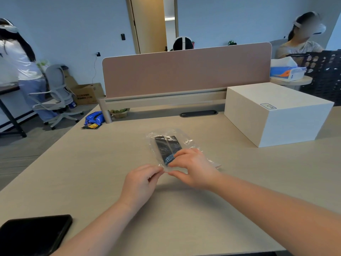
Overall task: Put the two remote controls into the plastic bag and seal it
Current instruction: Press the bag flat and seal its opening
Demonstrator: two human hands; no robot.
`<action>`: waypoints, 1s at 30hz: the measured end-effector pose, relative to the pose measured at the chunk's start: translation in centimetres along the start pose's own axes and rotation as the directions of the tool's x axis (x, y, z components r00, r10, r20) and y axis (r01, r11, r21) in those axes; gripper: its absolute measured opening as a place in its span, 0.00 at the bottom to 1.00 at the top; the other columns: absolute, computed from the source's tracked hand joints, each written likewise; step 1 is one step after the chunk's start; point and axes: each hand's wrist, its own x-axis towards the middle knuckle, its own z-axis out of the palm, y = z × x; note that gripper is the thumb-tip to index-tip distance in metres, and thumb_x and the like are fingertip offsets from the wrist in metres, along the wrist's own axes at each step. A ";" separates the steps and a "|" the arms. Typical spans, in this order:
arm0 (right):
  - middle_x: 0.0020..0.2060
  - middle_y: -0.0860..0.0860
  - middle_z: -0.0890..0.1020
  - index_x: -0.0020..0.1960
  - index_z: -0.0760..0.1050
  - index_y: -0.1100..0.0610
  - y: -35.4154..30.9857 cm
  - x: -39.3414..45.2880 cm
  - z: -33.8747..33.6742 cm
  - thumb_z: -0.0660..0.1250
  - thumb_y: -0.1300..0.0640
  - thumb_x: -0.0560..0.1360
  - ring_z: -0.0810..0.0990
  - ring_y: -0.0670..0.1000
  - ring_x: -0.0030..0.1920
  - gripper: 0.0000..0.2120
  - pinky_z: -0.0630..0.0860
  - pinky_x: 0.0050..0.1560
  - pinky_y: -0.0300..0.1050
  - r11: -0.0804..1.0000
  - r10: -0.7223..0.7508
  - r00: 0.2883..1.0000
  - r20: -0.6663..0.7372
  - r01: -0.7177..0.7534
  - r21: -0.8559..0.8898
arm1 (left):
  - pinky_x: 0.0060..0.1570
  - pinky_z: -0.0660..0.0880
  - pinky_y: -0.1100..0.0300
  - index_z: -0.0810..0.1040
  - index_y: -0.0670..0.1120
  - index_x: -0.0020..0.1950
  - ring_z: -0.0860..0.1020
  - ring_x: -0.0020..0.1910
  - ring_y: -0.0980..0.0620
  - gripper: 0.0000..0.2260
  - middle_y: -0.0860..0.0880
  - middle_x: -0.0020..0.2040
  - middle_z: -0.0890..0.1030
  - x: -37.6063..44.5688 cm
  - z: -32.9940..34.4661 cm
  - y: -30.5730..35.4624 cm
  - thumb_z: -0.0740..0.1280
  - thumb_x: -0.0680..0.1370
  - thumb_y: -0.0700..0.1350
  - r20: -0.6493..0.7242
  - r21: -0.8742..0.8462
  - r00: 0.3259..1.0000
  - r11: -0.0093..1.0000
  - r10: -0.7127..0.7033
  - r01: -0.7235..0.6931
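Observation:
A clear plastic bag [188,143] lies flat on the beige desk [92,172], mouth toward me. Two black remote controls [167,147] lie side by side inside it; a blue patch shows at their near end. My left hand [140,183] pinches the bag's near edge between thumb and fingers at its left end. My right hand [193,168] rests over the bag's near part, thumb and fingers pressing the same edge just to the right. The two hands almost touch. The bag's near right corner sticks out past my right hand.
A white box [276,113] stands at the right rear of the desk. A black phone [33,233] lies at the near left corner. A blue packet [94,119] sits far left by the brown partition [184,71]. Other people are seated and standing beyond the desk.

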 end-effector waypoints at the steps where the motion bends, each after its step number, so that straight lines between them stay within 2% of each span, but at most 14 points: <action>1: 0.45 0.48 0.87 0.48 0.83 0.52 0.0 0.0 0.2 0.60 0.40 0.70 0.81 0.51 0.55 0.20 0.72 0.56 0.53 1.000 -0.016 1.000 -0.015 0.016 0.008 | 0.36 0.71 0.66 0.83 0.48 0.40 0.78 0.37 0.56 0.13 0.51 0.36 0.86 0.0 0.0 0.0 0.62 0.71 0.53 -0.004 0.012 1.000 1.000 -0.004 0.004; 6: 0.46 0.49 0.86 0.48 0.83 0.52 -0.3 0.4 0.5 0.71 0.47 0.68 0.80 0.50 0.56 0.13 0.65 0.53 0.48 0.997 -0.078 0.997 0.026 0.078 -0.005 | 0.34 0.72 0.63 0.82 0.52 0.39 0.78 0.37 0.57 0.12 0.55 0.36 0.86 0.2 -0.2 0.0 0.61 0.70 0.55 0.005 0.068 0.999 0.997 -0.035 0.034; 10: 0.31 0.44 0.85 0.36 0.83 0.50 -1.0 0.5 0.6 0.70 0.52 0.66 0.84 0.48 0.45 0.04 0.64 0.45 0.44 0.984 -0.122 0.992 -0.012 0.119 -0.133 | 0.33 0.78 0.61 0.82 0.54 0.39 0.81 0.38 0.54 0.13 0.57 0.36 0.85 0.1 -0.3 0.0 0.59 0.70 0.56 0.062 0.122 0.998 0.992 -0.029 0.021; 14: 0.27 0.42 0.84 0.31 0.82 0.48 -1.1 0.6 0.8 0.69 0.52 0.65 0.84 0.44 0.41 0.05 0.62 0.43 0.40 0.972 -0.129 0.991 -0.020 0.123 -0.199 | 0.32 0.76 0.61 0.82 0.55 0.38 0.80 0.37 0.57 0.12 0.59 0.36 0.85 0.2 -0.2 -0.1 0.59 0.70 0.55 0.075 0.153 0.997 0.988 -0.019 0.007; 18: 0.27 0.44 0.83 0.31 0.81 0.49 -1.2 0.7 1.0 0.67 0.53 0.68 0.83 0.45 0.39 0.08 0.55 0.40 0.40 0.967 -0.123 0.992 -0.007 0.118 -0.225 | 0.36 0.71 0.65 0.82 0.54 0.37 0.79 0.37 0.57 0.12 0.58 0.36 0.85 0.2 -0.2 -0.1 0.59 0.70 0.55 0.074 0.146 0.997 0.989 -0.028 0.017; 21: 0.26 0.46 0.82 0.30 0.80 0.51 -1.2 0.9 1.6 0.68 0.56 0.68 0.83 0.48 0.36 0.09 0.62 0.41 0.43 0.954 -0.126 0.992 0.010 0.124 -0.272 | 0.35 0.70 0.66 0.82 0.53 0.37 0.79 0.36 0.57 0.13 0.57 0.36 0.85 0.3 -0.3 -0.1 0.59 0.69 0.55 0.067 0.127 0.997 0.991 -0.040 0.031; 24: 0.24 0.46 0.81 0.30 0.80 0.50 -1.6 1.2 2.0 0.75 0.60 0.61 0.82 0.49 0.36 0.07 0.72 0.39 0.42 0.934 -0.119 0.991 0.055 0.131 -0.333 | 0.35 0.76 0.63 0.83 0.53 0.38 0.80 0.37 0.56 0.14 0.56 0.37 0.86 0.6 -0.4 -0.4 0.59 0.68 0.56 0.064 0.086 0.996 0.994 -0.069 0.064; 27: 0.25 0.45 0.81 0.32 0.80 0.50 -1.6 1.3 2.4 0.76 0.61 0.58 0.82 0.48 0.36 0.08 0.65 0.42 0.44 0.921 -0.134 0.989 0.067 0.149 -0.360 | 0.36 0.76 0.63 0.83 0.52 0.38 0.80 0.38 0.56 0.14 0.55 0.38 0.86 0.6 -0.5 -0.8 0.59 0.68 0.56 0.068 0.065 0.995 0.996 -0.072 0.068; 30: 0.25 0.45 0.82 0.33 0.80 0.50 -1.4 1.1 2.6 0.75 0.62 0.57 0.82 0.48 0.36 0.09 0.60 0.43 0.42 0.910 -0.157 0.985 0.076 0.174 -0.377 | 0.36 0.73 0.65 0.83 0.52 0.38 0.78 0.41 0.56 0.08 0.54 0.37 0.86 0.3 -0.3 -0.9 0.65 0.69 0.51 0.077 0.074 0.995 0.996 -0.060 0.055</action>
